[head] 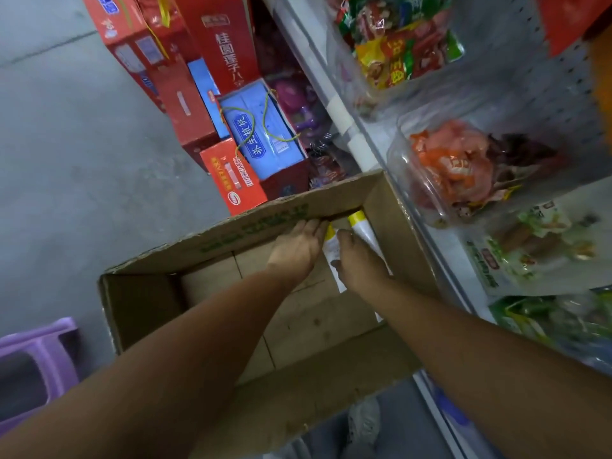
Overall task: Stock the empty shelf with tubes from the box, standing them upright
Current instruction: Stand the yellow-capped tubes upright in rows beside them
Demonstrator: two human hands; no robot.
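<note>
Dim, soft light — blurred, wide-angle-bent edges, glare on plastic.

The head view (the only one) looks steeply down from close above the box [139, 306], shelving [364, 150] at right.

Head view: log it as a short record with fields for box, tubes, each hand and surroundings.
box: brown cardboard box, open, beside the shelving
tubes: two white plastic tubes with yellow caps, lying in the far right corner
left hand: left hand inside the box, fingers stretched toward the far wall, beside the tubes
right hand: right hand over the tubes; grip hidden
shelving: white metal shelves holding bagged snacks
beyond box: red and blue cartons, stacked
</note>
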